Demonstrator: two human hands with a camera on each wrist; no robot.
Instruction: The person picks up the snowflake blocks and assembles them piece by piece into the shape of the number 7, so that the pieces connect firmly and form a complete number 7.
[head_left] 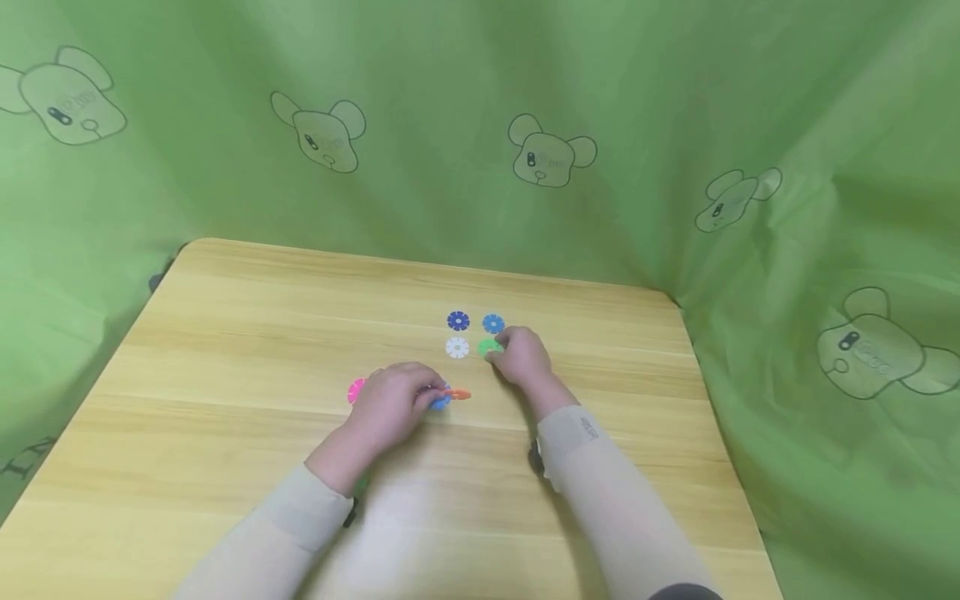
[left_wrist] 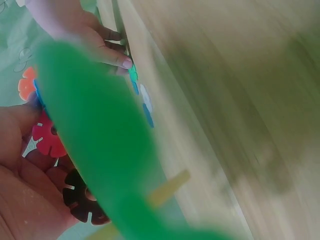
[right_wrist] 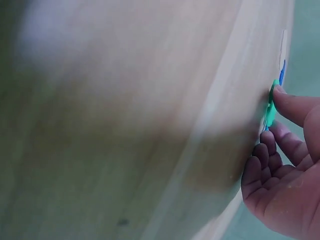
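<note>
My left hand point(head_left: 390, 404) point(left_wrist: 30, 175) grips several joined notched discs above the table. Among them are an orange disc point(head_left: 461, 394) point(left_wrist: 27, 83), a blue one point(head_left: 440, 402), a pink-red one point(head_left: 355, 390) point(left_wrist: 48, 137) and a black one point(left_wrist: 82, 200). A blurred green piece point(left_wrist: 100, 135) and a yellow one point(left_wrist: 170, 189) fill the front of the left wrist view. My right hand point(head_left: 522, 358) point(right_wrist: 285, 180) pinches a light green disc point(head_left: 489, 347) point(right_wrist: 271, 107) at the tabletop, between thumb and index finger.
Beside the light green disc lie a white disc point(head_left: 457, 347), a dark blue disc point(head_left: 458, 321) and a lighter blue disc point(head_left: 492, 322). They rest on the wooden table point(head_left: 225, 333). A green curtain point(head_left: 435, 125) with printed bear heads hangs behind and at both sides.
</note>
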